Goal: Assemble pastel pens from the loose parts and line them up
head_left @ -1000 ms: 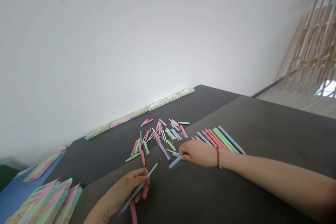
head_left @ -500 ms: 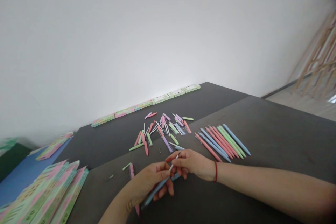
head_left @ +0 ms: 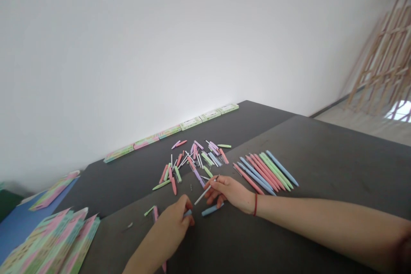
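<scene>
Pinched between the thumb and fingers of my right hand (head_left: 224, 191) is a thin white pen refill (head_left: 203, 194), its dark tip at the upper end and its free end slanting toward my left hand. My left hand (head_left: 176, 221) is turned back-up and closed around a blue pen barrel (head_left: 188, 213); just one end shows, the rest is covered by the hand. Another blue pen part (head_left: 212, 209) lies on the table just below my right fingers. Under my left wrist a pink pen (head_left: 156, 213) is partly hidden, with a small green clip (head_left: 149, 210) beside it.
Beyond my hands lies a loose pile of pen parts (head_left: 192, 160) and white refills. A row of whole pens (head_left: 266, 171) lies to the right. Flat boxes (head_left: 191, 123) line the wall edge of the dark table (head_left: 289, 231). Printed packs (head_left: 61, 244) are stacked at left.
The white refill, earlier at the blue barrel between both hands, is now apart from it in my right hand. My left hand has moved left and turned over with the barrel.
</scene>
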Demonstrator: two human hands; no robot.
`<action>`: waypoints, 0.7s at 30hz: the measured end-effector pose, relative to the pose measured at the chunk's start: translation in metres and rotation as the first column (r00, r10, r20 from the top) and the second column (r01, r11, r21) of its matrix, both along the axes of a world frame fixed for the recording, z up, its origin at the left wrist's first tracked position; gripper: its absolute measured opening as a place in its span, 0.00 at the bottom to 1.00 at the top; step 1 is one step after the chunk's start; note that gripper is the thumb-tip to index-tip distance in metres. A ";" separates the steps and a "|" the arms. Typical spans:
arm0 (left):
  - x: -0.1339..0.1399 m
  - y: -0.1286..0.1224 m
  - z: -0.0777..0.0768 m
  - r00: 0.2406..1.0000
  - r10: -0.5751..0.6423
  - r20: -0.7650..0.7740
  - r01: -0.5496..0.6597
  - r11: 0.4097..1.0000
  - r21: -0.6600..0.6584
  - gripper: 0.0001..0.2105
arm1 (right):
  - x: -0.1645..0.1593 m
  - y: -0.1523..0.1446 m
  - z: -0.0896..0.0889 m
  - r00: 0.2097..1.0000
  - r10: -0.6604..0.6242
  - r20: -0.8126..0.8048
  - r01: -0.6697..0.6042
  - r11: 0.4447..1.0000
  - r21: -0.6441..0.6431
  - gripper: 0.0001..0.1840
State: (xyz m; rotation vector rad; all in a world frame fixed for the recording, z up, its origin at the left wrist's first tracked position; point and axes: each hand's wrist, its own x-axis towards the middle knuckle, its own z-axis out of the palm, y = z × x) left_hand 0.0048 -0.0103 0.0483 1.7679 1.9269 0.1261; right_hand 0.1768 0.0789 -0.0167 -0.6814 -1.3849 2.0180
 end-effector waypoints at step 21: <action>-0.031 0.001 0.016 0.916 -0.097 -0.389 0.086 0.995 -0.047 0.13 | 0.005 0.002 0.007 0.981 -0.096 0.169 0.006 0.883 0.469 0.12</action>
